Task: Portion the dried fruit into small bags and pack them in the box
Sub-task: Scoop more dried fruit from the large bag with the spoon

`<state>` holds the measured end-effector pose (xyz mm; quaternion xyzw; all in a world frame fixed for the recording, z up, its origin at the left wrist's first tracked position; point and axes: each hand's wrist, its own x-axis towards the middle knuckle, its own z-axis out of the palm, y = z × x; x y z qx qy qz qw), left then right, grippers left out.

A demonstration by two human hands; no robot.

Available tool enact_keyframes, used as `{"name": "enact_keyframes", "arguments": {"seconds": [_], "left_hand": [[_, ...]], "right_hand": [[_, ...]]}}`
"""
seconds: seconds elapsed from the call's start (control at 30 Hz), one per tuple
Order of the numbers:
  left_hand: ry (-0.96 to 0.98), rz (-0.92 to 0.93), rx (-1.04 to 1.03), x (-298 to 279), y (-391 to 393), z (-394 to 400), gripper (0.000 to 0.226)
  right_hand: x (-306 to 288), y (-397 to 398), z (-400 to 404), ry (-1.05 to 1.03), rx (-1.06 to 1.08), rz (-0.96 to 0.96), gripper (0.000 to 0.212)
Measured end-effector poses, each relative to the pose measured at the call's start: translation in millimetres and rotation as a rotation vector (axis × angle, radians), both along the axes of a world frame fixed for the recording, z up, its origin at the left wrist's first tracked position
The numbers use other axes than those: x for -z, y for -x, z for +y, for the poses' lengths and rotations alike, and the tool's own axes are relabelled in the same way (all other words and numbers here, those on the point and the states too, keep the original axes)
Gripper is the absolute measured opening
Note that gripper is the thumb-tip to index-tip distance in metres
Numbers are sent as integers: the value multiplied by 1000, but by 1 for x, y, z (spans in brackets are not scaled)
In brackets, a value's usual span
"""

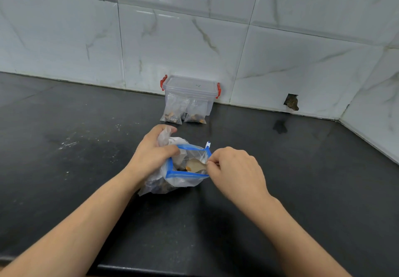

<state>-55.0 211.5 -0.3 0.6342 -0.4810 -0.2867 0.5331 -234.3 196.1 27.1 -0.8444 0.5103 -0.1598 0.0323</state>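
A clear zip bag [183, 180] with a blue slider rim stands open on the black counter, dried fruit visible inside. My left hand [154, 152] grips its left rim together with a crumpled small clear bag [164, 136]. My right hand [234, 168] pinches the right rim of the zip bag. Two small filled bags [175, 110] [196, 112] lean against a clear plastic box [191, 90] with red latches and its lid on, standing by the wall.
The black counter [86, 147] runs to a marble-tiled wall behind and at the right. A hole in the tile [291, 102] sits right of the box. The counter's front edge [151, 269] is near my forearms.
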Motion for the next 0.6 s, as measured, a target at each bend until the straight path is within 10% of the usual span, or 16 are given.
{"name": "enact_keyframes", "arguments": {"seconds": [0.27, 0.6], "left_hand": [[140, 256, 19, -4, 7, 4, 53], [159, 144, 69, -4, 13, 4, 53]], "right_hand": [[13, -2, 10, -55, -16, -109, 25], [16, 0, 17, -76, -99, -169, 26]]}}
